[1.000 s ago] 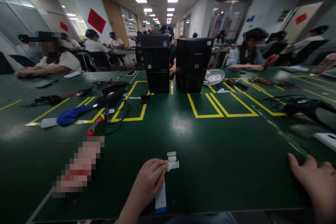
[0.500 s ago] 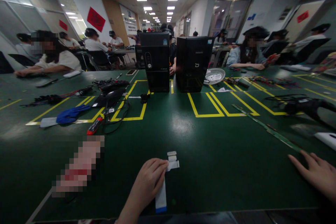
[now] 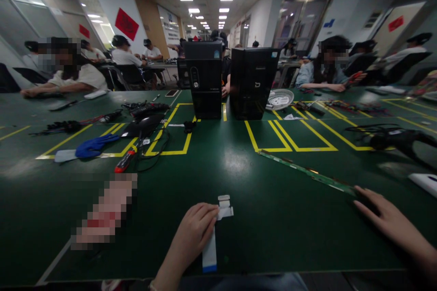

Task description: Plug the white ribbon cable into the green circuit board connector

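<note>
My left hand is closed, its thumb and fingers pressed on a white flat ribbon cable near the table's front edge. The cable's blue end points towards me, and its folded end with connectors shows beyond my fingertips. My right hand lies low over the table with its fingers stretched out and thumb apart. Its fingertips touch the near end of a long, thin green circuit board strip. That strip lies slanted, its far end by the yellow tape.
Two black computer towers stand at the back. To the left lie a red-and-black screwdriver, a blue glove and cables. Right of the towers is a white basket; a black cabled device lies far right. Other people sit around.
My right hand has moved left, and the circuit board strip has slid left along with it. My left hand and the ribbon cable have stayed in place.
</note>
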